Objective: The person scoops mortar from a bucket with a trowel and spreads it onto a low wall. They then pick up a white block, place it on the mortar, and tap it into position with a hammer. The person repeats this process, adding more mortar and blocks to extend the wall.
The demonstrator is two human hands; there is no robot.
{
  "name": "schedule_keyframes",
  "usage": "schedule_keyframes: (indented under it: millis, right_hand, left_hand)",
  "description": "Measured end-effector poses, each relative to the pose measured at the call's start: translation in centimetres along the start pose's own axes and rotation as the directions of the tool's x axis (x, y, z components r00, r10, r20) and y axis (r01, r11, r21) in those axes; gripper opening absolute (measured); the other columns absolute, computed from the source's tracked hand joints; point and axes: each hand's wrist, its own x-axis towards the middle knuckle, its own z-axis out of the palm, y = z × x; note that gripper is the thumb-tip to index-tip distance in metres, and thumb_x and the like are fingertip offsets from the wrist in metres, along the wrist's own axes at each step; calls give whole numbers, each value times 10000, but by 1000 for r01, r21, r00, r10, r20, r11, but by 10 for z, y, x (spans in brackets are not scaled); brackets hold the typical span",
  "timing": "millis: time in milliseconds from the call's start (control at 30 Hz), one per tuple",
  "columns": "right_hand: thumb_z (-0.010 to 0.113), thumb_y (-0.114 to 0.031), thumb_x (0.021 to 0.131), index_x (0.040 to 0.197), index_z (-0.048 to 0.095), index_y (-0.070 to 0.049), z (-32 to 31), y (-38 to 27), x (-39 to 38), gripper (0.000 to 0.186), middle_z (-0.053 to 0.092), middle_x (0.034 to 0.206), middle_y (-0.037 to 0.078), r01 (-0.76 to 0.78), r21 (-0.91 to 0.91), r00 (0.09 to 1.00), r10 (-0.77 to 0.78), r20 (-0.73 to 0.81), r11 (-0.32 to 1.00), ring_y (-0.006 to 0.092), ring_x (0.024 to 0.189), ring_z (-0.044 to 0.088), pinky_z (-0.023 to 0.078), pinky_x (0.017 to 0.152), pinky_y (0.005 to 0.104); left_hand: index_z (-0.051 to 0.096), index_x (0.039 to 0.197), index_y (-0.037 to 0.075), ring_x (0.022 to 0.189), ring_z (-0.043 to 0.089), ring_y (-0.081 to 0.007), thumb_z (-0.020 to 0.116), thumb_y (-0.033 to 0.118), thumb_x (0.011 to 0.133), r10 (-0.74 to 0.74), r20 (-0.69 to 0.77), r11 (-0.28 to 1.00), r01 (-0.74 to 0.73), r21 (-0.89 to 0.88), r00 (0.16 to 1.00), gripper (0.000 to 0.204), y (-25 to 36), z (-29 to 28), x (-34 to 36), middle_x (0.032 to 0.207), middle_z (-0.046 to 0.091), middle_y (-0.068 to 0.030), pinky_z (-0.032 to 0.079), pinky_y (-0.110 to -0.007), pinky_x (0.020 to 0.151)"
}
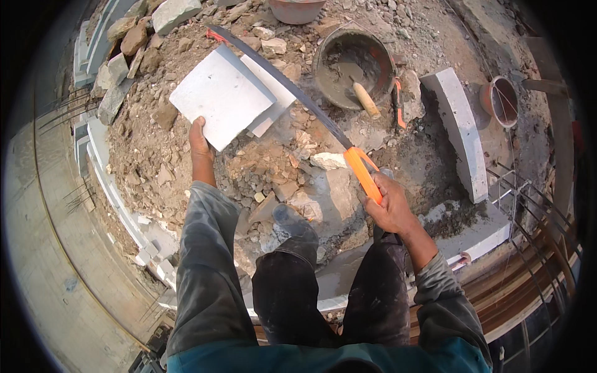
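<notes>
Nearest, a dusty boot [293,222] stands on rough rubble [249,177]; loose stones there could roll and cost the person their footing. Just beyond, the right hand [392,202] is closed around the orange handle of a handsaw [362,174], its long dark blade slanting away to the upper left. The left hand [201,146] grips the near corner of a white block [221,93], thumb on the edge, fingers hidden below. The block lies on a second white slab [285,99], out of square with it, so a push could make it rock or slide, and a slipping blade could jump toward the left hand. The blade passes along the block's far right side, though from above I can't tell whether it touches.

Farther out, a round bucket [391,57] holds wet grey mortar [346,69]; a wooden-handled tool [365,101] stands in it, handle leaning over the near rim, where a knock could tip it out. To the right, a smaller bucket [484,99] shows a reddish inside. Farthest, another reddish bucket [297,11] is cut by the top edge.
</notes>
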Motion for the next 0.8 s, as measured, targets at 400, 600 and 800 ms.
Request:
schedule_keyframes:
  millis: [400,600,800]
  right_hand:
    - [673,-52,781,958,569,-7,18,7,22,210,546,785,128,216,177,974,-200,-105,960,280,672,556,464,632,349]
    - [701,-67,819,939,605,-11,39,23,50,164,591,741,110,258,182,964,-239,-119,949,274,615,592,482,581,338]
    - [697,-119,843,939,609,-11,59,41,119,169,601,736,156,279,298,958,-288,-14,913,322,606,588,472,569,371]
  left_hand:
    - [265,1515,87,1450,111,-447,533,426,874,461,368,-475,-125,871,808,774,23,118,-8,1544,180,-285,77,-715,1079]
    - [247,1516,72,1433,99,-488,528,407,866,407,346,-468,-132,874,846,783,25,116,-8,1536,133,-322,77,-719,1073]
    - [238,1514,66,1422,143,-489,508,357,895,403,400,-528,-149,836,823,735,22,121,-9,1518,176,-324,122,-723,1058]
